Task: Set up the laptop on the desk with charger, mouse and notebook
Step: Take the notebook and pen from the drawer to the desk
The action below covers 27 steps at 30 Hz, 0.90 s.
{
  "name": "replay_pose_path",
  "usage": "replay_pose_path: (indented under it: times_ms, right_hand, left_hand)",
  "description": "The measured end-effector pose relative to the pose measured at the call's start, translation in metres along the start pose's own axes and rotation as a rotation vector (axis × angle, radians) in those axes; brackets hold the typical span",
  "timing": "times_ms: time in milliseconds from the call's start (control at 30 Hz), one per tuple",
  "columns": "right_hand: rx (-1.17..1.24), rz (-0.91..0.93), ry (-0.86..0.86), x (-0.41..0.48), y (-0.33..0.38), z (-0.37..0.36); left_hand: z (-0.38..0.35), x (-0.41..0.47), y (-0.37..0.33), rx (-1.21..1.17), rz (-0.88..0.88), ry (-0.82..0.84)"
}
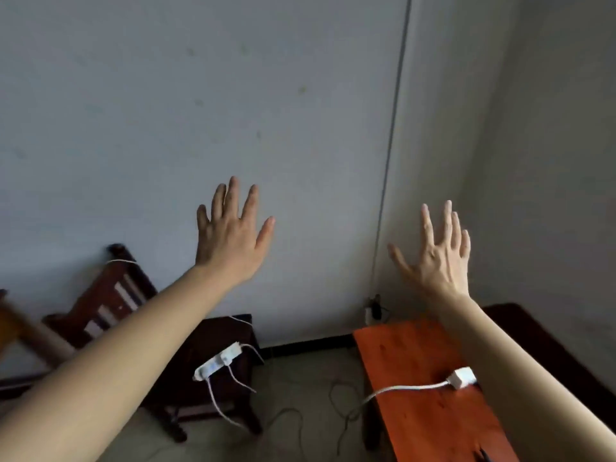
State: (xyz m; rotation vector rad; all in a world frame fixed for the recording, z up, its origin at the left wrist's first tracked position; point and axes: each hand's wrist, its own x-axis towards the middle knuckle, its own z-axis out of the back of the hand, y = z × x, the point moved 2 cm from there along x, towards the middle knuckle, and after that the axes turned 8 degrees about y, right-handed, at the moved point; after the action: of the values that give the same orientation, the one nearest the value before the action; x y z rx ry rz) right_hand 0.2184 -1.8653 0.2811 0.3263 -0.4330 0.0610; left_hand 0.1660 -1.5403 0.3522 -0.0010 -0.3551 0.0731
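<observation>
My left hand (230,238) is raised in front of the grey wall, fingers spread, holding nothing. My right hand (440,258) is raised too, fingers apart and empty, above the far end of the orange-red wooden desk (410,358). A white charger brick (463,377) lies on the desk beside my right forearm, and its white cable (400,390) runs left off the desk edge. No laptop, mouse or notebook is in view.
A white power strip (218,361) with plugged-in white cables sits on a dark wooden stool (213,388) left of the desk. A dark wooden chair (110,295) leans near the wall at left. Thin cables lie on the floor (300,425). A wall socket (373,310) is behind the desk.
</observation>
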Motion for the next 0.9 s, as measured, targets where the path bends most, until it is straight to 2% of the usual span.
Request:
replay_pose_path:
  times_ms: [100,300,500,667,900]
  right_hand:
    - [0.025,0.147,0.032,0.008,0.086,-0.023]
    - [0.026,0.407,0.147,0.002,0.261,-0.081]
    - [0.097,0.547,0.255,-0.034,0.446,-0.154]
    - [0.135,0.7,0.347,-0.069,0.621,-0.207]
    - [0.21,0.866,0.429,-0.13,0.809,-0.266]
  left_hand:
    - [0.011,-0.027,0.075,0.029,0.164,-0.022]
    - [0.006,-0.108,0.222,0.037,0.369,-0.026]
    - [0.01,-0.173,0.386,0.082,0.489,0.012]
    - [0.032,-0.206,0.54,0.092,0.672,-0.053]
    - [0.027,-0.25,0.675,0.098,0.847,-0.047]
